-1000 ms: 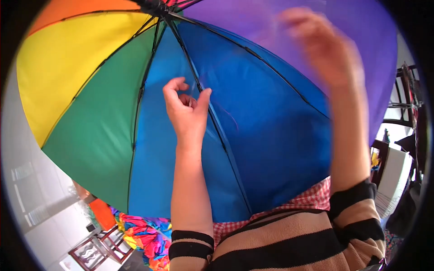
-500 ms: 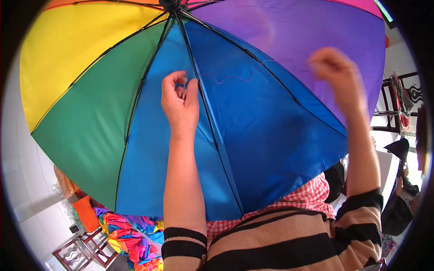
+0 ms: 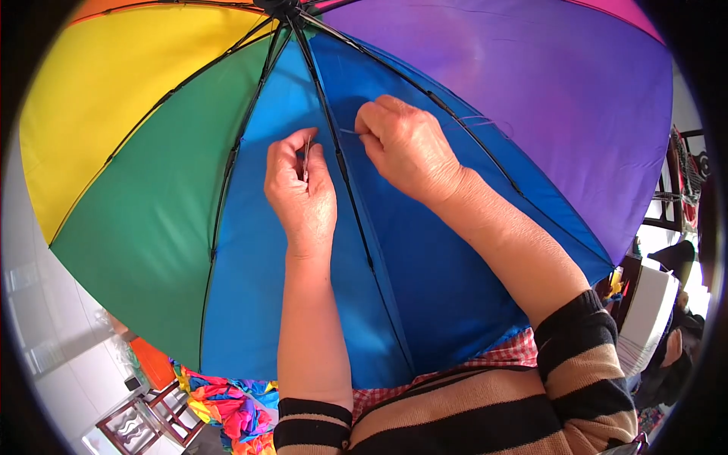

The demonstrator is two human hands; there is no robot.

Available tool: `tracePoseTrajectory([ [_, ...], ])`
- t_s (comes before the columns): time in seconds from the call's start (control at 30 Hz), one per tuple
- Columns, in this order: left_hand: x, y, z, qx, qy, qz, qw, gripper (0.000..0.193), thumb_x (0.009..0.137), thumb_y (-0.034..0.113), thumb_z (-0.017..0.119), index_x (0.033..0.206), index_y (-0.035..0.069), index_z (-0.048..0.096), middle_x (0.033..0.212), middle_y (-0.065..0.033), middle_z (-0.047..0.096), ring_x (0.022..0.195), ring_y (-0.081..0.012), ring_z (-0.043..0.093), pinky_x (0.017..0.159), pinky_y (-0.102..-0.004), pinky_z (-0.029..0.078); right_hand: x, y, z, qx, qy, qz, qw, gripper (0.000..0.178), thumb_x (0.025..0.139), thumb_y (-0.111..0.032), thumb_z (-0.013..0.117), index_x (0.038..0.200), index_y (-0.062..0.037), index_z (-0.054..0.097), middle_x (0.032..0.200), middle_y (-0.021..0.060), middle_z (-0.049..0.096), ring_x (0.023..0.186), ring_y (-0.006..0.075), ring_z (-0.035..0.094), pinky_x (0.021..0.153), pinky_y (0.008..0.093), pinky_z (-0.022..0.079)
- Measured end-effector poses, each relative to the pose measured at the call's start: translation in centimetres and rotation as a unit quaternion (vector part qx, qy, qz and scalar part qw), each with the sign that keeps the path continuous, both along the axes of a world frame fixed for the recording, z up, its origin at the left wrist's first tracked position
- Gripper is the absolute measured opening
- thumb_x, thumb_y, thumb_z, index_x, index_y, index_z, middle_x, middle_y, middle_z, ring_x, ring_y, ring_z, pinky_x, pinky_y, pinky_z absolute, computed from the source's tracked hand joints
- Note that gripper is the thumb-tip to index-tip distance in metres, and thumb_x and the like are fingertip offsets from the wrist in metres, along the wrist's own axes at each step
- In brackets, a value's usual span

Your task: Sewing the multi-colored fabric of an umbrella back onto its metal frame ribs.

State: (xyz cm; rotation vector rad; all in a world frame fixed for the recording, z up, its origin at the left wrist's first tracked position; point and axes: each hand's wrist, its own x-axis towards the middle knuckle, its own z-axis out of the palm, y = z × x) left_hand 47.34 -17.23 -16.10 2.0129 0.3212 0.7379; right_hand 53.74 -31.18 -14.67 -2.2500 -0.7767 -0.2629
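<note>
Umbrella: open, its rainbow canopy (image 3: 144,189) spread inside-up; the black hub (image 3: 282,7) at the top edge is the landmark here.
Ribs: they fan out from the hub; one dark rib (image 3: 340,163) runs down from it between the two hands.
Left hand (image 3: 302,189): below the hub, in front of the light blue panel; fingers curled around a slim pale piece (image 3: 306,161), whose kind I cannot tell.
Right hand (image 3: 406,144): below and right of the hub, in front of the dark blue panel; fingers closed in a pinch, with a short pale strand (image 3: 347,132) coming out toward the rib.
Loose thread (image 3: 478,117): a thin curl right of the hub, beyond the right hand.
Strand handling: best drawn gently and clear of the rib joints, with the left hand steady; a slack loop could snag on a rib.
In the way: the rib between the hands, and the taut fabric close behind the fingers.
Around: far below the hub, a red checked cloth (image 3: 516,350) beneath the canopy edge; lower left, crumpled rainbow cloth (image 3: 235,409) and an orange item (image 3: 153,364); lower right, a white box-like thing (image 3: 648,303).
</note>
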Motion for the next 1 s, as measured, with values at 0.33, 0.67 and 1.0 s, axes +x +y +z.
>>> tracePoseTrajectory([
  [0.33, 0.0, 0.1, 0.3, 0.062, -0.016, -0.009, 0.998, 0.015, 0.082, -0.008, 0.062, 0.094, 0.001, 0.062, 0.087, -0.0069, 0.06, 0.068, -0.0163, 0.057, 0.061, -0.0294, 0.048, -0.5, 0.3, -0.1, -0.034, -0.019, 0.033, 0.999, 0.008, 0.077, -0.001, 0.062, 0.082, -0.003, 0.056, 0.081, 0.0122, 0.057, 0.074, 0.0345, 0.061, 0.063, 0.0406, 0.051],
  [0.67, 0.1, 1.3, 0.5, 0.051, 0.039, -0.037, 0.997, 0.011, 0.079, -0.009, 0.065, 0.082, 0.001, 0.062, 0.085, -0.0033, 0.056, 0.066, -0.0096, 0.051, 0.058, -0.0237, 0.043, 0.9, -0.3, 0.8, 0.018, -0.016, 0.09, 0.996, 0.012, 0.073, 0.001, 0.063, 0.081, -0.0026, 0.056, 0.083, 0.013, 0.054, 0.076, 0.0335, 0.06, 0.065, 0.0406, 0.051],
  [1.0, -0.7, 2.1, 0.8, -0.081, 0.038, -0.025, 0.996, 0.01, 0.081, -0.006, 0.065, 0.078, 0.002, 0.06, 0.084, 0.0022, 0.049, 0.065, -0.0054, 0.043, 0.059, -0.0201, 0.037, -0.2, -0.6, -1.3, -0.025, -0.085, 0.078, 0.993, 0.011, 0.073, 0.003, 0.063, 0.082, -0.0009, 0.056, 0.091, 0.0136, 0.052, 0.086, 0.0319, 0.056, 0.074, 0.0396, 0.05],
])
